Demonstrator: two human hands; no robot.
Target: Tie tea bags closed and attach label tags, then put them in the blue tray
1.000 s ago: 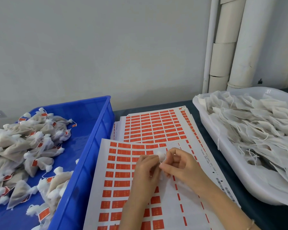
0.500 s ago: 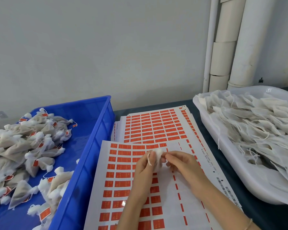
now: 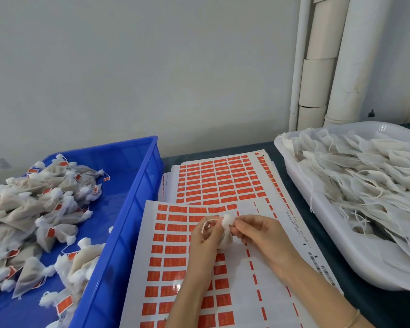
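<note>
A small white tea bag (image 3: 227, 229) is held between both hands above the label sheets. My left hand (image 3: 207, 235) grips its body, and a loop of white string curls over the fingers. My right hand (image 3: 258, 233) pinches the gathered top of the bag. Under the hands lies a sheet of orange label tags (image 3: 175, 252), with several tags peeled off. The blue tray (image 3: 137, 185) at the left holds a heap of tied, tagged tea bags (image 3: 33, 209).
A second stack of orange label sheets (image 3: 223, 181) lies farther back. A white tray (image 3: 317, 223) at the right is piled with untied tea bags (image 3: 365, 181). White pipes (image 3: 329, 62) run up the wall behind it. The table top is dark.
The string loop has come out over my left fingers, and the gathered top of the bag now shows between the two hands. The hands stayed over the same spot.
</note>
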